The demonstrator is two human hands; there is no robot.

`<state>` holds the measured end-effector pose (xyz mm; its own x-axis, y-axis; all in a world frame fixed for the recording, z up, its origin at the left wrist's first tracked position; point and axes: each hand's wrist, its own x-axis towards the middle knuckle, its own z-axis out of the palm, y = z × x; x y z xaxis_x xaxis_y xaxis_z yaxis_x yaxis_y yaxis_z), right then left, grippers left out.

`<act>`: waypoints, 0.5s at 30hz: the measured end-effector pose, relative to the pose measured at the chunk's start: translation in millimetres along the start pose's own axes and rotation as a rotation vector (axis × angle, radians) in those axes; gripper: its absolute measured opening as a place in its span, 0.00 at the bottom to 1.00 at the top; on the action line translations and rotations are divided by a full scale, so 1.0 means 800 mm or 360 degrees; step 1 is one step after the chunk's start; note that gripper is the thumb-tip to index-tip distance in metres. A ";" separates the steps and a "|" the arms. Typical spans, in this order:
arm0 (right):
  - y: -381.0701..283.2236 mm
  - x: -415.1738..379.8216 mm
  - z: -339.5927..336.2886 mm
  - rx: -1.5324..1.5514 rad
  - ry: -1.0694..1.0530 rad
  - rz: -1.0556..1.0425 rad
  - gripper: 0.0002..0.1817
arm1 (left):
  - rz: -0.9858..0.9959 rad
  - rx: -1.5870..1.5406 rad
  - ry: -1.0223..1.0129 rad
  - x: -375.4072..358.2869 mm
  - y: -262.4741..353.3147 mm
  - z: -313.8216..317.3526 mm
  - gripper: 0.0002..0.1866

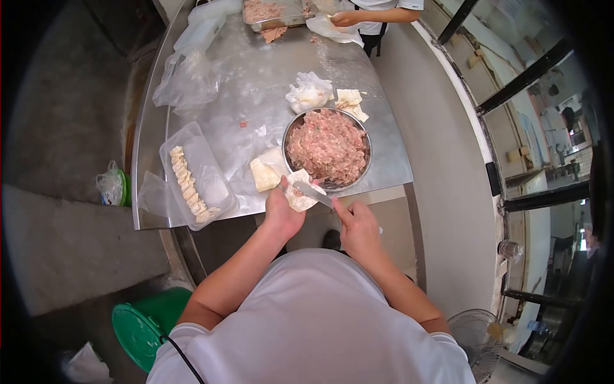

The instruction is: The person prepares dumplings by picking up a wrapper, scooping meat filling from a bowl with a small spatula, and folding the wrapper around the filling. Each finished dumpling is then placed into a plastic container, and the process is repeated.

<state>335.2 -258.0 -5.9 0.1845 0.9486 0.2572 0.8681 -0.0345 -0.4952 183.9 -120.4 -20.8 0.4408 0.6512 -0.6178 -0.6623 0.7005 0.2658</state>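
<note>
My left hand (284,210), in the middle of the frame, is partly curled, palm turned up, with a pale dough wrapper (299,203) held on its fingers; how the fingers sit beneath it I cannot tell, as the wrapper covers them. My right hand (359,225), a little right of centre, is closed around the handle of a flat metal spreading blade (313,193), index finger stretched along it. The blade points to the left of the frame and lies across the wrapper.

Just above my hands, right of the frame's centre, stands a round metal bowl (369,153) heaped with minced meat (329,144). Just left of the bowl, a stack of wrappers (263,176) lies on the steel table (246,105); more wrappers (350,102) lie at the bowl's upper right, beside a crumpled white plastic bag (309,93). Left of centre, a translucent plastic container (215,182) holds a row of folded dumplings (184,179) along its left side. At the top of the frame, a co-worker's hand (345,18) touches some white sheeting (329,31).
</note>
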 end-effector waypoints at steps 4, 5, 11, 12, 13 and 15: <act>0.025 -0.043 -0.018 -0.0079 -0.0081 0.0107 0.27 | 0.0108 0.0097 -0.0006 0.003 0.000 -0.023 0.25; 0.032 -0.053 -0.026 -0.0096 -0.0095 0.0155 0.27 | 0.0109 0.0117 0.0025 0.001 -0.001 -0.034 0.25; 0.068 -0.054 -0.028 -0.0241 -0.0357 0.0548 0.22 | -0.0203 0.0465 0.0181 -0.003 -0.051 -0.120 0.19; 0.076 -0.047 -0.021 -0.0223 -0.0354 0.0558 0.21 | -0.0233 0.0452 0.0212 0.006 -0.067 -0.134 0.18; 0.084 -0.039 -0.009 -0.0205 -0.0352 0.0569 0.21 | -0.0265 0.0439 0.0245 0.018 -0.081 -0.147 0.17; 0.101 -0.031 0.013 -0.0154 -0.0395 0.0566 0.21 | -0.0264 0.0339 0.0209 0.063 -0.108 -0.175 0.16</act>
<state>395.5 -281.2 -61.0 0.3731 0.9189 -0.1281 0.8120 -0.3902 -0.4341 178.3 -189.0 -178.2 0.4412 0.4891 -0.7524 -0.4398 0.8487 0.2938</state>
